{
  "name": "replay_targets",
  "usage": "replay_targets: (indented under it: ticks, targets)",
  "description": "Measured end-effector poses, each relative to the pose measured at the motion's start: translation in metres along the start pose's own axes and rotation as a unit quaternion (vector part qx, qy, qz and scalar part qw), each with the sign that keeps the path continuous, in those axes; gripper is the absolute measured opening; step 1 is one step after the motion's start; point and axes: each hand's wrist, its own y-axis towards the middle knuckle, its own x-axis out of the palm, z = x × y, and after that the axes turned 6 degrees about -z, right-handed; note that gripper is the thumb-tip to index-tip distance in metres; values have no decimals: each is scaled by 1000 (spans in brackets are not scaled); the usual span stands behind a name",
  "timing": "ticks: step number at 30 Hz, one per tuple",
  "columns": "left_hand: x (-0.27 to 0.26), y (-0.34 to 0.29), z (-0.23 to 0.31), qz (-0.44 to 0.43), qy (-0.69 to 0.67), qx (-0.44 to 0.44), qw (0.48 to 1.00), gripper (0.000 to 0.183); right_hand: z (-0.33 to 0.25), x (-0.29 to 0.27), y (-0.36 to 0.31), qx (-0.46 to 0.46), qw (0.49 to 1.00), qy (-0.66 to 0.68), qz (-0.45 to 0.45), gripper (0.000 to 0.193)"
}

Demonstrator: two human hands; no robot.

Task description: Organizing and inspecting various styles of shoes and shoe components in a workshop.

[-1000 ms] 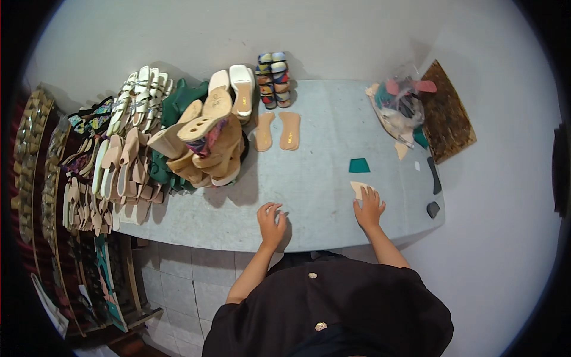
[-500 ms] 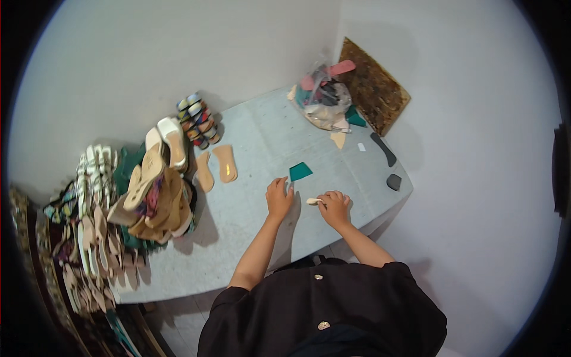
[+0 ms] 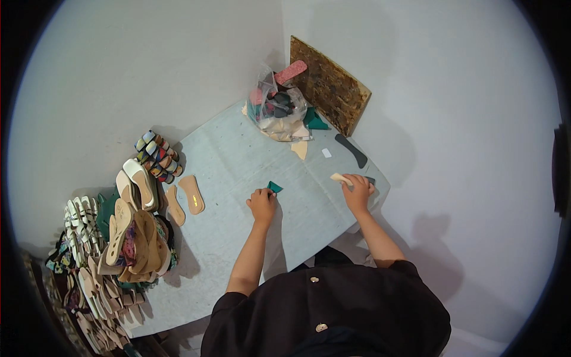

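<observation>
My left hand (image 3: 262,206) has its fingers closed on the near edge of a small green piece of sheet material (image 3: 275,186), mostly covering it. Held in my right hand (image 3: 358,194) is a folded or rolled beige strip (image 3: 339,178), its end sticking out past the thumb. The fingertips of that hand reach a small dark grey piece (image 3: 371,180) near the table's right edge; whether they grip it I cannot make out. Beyond lies a long dark grey sole-shaped piece (image 3: 351,151).
Beige insoles (image 3: 191,195) lie left of centre on the table (image 3: 232,154). Stacked sandals (image 3: 140,232) crowd the left side, with patterned ones (image 3: 159,156) behind. A clear bag of scraps (image 3: 279,113) and a brown board (image 3: 330,86) stand at the back.
My right hand has moved right with the beige strip, over to the dark grey piece. My left hand has come onto the green piece. The view has turned right.
</observation>
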Motion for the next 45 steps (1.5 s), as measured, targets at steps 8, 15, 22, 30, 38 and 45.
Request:
replay_targets:
  ticks: [8,15,22,30,38,45]
  targets:
    - [30,31,45,69,-135,-53,987,13,8,58,97,-62,989,-71,-115,33]
    - [57,98,87,11,-151,38,988,16,26,75,113,-21,978,-89,-187,41]
    - [65,127,100,-32,8,81,996,13,31,79,130,-120,956,-100,-248,13]
    - [56,131,108,-17,-125,240,963,9,26,116,196,-111,985,0,-131,16]
    - [-39,249,158,301,67,204,929,25,14,106,185,-109,976,25,-187,16]
    - [-54,273,134,341,199,8,919,45,-12,73,179,-136,980,141,-41,18]
